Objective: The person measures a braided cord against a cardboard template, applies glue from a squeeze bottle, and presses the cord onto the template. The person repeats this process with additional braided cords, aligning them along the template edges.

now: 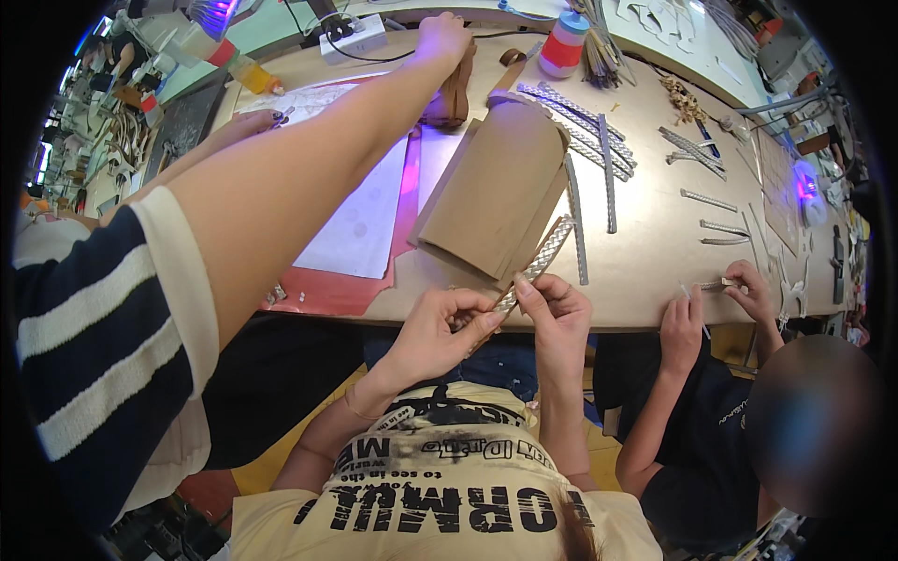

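At the table's near edge, both my hands pinch one braided strap, silvery white with brown edges. My left hand grips its lower part between thumb and fingers. Close beside it, my right hand has its thumb pressed on the strap a little higher up. The strap slants up to the right, and its upper end sticks out past my fingers. Its lower end is partly hidden by my left hand. Just beyond lies a brown sheet, curled over into a loose roll, on the paper-covered table.
Several grey braided strips lie beyond the roll, with more strips to the right. A red-banded bottle stands behind. From the left, a co-worker's arm reaches across white paper. Another co-worker's hands hold a strip on the right.
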{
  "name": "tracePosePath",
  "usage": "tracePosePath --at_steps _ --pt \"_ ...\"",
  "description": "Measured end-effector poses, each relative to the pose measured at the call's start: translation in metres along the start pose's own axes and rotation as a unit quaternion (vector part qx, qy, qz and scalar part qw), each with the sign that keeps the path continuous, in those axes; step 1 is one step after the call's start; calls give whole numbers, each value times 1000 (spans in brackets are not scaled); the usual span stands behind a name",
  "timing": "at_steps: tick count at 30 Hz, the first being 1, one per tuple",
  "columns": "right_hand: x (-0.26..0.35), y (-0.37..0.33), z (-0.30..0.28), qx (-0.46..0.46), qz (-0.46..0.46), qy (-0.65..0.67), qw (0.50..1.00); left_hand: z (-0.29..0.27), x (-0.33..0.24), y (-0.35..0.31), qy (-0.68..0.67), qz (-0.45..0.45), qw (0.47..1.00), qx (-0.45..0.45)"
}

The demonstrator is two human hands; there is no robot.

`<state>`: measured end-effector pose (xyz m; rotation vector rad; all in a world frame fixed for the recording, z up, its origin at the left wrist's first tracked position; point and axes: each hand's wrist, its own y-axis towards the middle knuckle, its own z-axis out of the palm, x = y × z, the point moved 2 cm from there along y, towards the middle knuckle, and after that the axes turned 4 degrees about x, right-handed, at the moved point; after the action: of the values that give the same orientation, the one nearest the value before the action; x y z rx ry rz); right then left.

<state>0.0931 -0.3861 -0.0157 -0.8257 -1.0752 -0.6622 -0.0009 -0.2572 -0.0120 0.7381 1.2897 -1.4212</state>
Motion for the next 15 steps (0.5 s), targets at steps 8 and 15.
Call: tracePosePath --at_steps 8,15 --pt "10 6 -5 20 -5 -19 1000 11 -7 -4 11 -6 998 -62" --pt "7 -1 3 -9 18 -15 1000 3 7 -2 16 4 1000 -21"
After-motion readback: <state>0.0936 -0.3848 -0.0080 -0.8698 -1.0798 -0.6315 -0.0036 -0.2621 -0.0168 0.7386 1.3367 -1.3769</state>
